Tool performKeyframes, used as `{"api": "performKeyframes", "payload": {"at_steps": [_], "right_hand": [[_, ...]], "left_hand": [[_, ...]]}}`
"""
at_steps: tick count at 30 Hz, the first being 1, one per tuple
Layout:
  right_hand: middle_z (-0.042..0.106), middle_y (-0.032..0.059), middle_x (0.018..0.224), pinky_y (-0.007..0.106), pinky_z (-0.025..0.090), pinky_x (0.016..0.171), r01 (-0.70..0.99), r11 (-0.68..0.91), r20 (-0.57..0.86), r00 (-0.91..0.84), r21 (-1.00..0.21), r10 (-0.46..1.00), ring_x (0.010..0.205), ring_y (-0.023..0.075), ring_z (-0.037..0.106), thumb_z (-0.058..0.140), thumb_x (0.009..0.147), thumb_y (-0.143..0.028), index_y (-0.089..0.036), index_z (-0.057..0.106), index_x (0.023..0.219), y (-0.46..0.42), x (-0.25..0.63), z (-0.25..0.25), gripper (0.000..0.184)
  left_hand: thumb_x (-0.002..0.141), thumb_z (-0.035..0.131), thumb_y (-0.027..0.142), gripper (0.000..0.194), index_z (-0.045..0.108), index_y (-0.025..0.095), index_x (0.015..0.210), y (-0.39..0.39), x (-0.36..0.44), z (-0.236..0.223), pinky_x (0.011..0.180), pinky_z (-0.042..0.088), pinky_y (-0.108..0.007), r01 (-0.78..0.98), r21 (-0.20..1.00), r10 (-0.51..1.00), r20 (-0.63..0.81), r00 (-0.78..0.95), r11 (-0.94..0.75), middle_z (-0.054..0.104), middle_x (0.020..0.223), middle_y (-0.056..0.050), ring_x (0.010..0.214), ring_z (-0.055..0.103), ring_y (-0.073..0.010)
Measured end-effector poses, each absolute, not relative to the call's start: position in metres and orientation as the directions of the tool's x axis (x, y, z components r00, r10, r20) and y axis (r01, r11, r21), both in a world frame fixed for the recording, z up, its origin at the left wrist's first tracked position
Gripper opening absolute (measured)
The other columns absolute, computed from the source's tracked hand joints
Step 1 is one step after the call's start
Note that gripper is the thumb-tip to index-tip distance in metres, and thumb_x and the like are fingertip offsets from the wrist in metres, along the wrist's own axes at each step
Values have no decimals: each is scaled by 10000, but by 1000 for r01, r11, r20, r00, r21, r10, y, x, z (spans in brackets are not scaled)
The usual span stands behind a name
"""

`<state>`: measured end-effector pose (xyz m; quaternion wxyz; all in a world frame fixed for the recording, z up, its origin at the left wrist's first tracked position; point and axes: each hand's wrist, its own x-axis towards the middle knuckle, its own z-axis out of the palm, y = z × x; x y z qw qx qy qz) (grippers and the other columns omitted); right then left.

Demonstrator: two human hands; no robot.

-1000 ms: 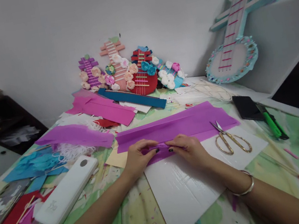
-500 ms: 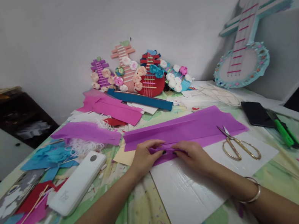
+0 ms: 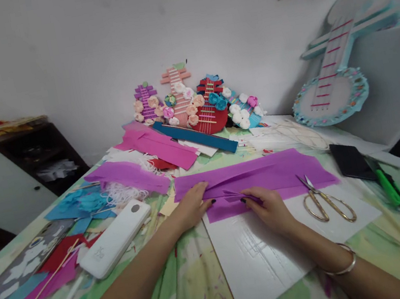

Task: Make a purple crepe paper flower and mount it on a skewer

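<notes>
A long purple crepe paper sheet point(image 3: 266, 171) lies across the table, partly on a white board point(image 3: 258, 258). My left hand point(image 3: 192, 205) lies on its left end, fingers stretched out and pressing it flat. My right hand point(image 3: 267, 204) pinches a small fold of the same paper near its front edge, a bangle on the wrist. Gold scissors point(image 3: 325, 202) rest on the paper's right end, just right of my right hand.
A white power bank point(image 3: 115, 239) lies at the left among blue, red and pink paper scraps point(image 3: 74, 207). Small paper guitars with flowers point(image 3: 192, 104) stand against the wall, a large pale one point(image 3: 331, 80) at right. A black pad point(image 3: 351, 161) and green marker point(image 3: 386, 186) sit at right.
My left hand has moved left along the paper and flattened out. My right hand keeps its pinch on the fold. The view has tilted up and shifted a little.
</notes>
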<state>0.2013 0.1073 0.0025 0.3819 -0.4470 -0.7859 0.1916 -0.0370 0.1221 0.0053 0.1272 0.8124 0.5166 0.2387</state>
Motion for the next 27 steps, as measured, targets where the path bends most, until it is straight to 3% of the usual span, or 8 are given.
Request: {"api": "performKeyframes", "payload": {"at_steps": [4,7,9,12,18,21,24,27], "right_hand": [[693,46,773,294,464,652,551,448,338,-296,-704,894,683,188,623,519,832,-210,-168,677,906,110,202,2,180],[681,31,718,281,457,634,543,425,298,-309,-724,903,652,179,615,514,829,-202,-172,680,877,112,203,1,176],[683,28,719,276,454,633,539,421,291,-311,-730,905,653,177,616,519,823,-201,-178,682,873,112,203,1,173],[685,29,726,274,452,630,540,413,284,-310,-733,907,656,178,612,524,814,-202,-181,684,869,112,202,0,170],[683,27,721,270,447,624,530,429,293,-324,-731,900,655,172,605,522,811,-193,-178,684,871,112,201,1,174],[682,26,724,262,441,621,520,425,284,-332,-741,900,655,167,604,519,810,-189,-176,684,862,112,201,1,174],[669,20,692,261,432,620,514,400,272,-308,-759,912,640,161,597,514,808,-195,-170,678,844,112,201,2,170],[657,14,663,259,424,613,484,358,254,-270,-798,929,618,154,587,521,802,-213,-164,672,838,112,200,4,162]], "left_hand": [[877,391,197,345,567,150,1170,127,-48,16,976,422,-400,743,478,878,346,330,-468,614,1207,-123,1110,567,-236],[807,376,78,338,629,149,1020,136,-76,28,902,442,-352,884,457,938,338,-70,-99,657,1076,-114,1031,587,-230],[739,483,104,238,644,119,915,139,-96,33,792,464,-372,891,454,946,281,-164,20,669,960,-148,938,607,-285],[630,642,221,98,647,149,697,140,-113,34,567,441,-304,881,469,981,127,-145,69,647,639,-61,639,611,-248],[601,616,192,107,571,183,504,141,-117,30,487,330,-258,870,486,992,41,-123,87,565,491,-6,514,537,-188],[683,543,199,129,558,178,556,143,-121,33,515,341,-266,852,511,975,104,-194,115,599,546,-28,545,545,-191],[813,410,241,176,568,168,791,143,-123,42,565,379,-262,808,575,926,222,-307,130,653,710,-46,626,573,-182],[865,387,308,195,528,174,882,138,-116,52,560,386,-234,707,706,817,429,-384,-38,606,712,-11,572,522,-136]]}}
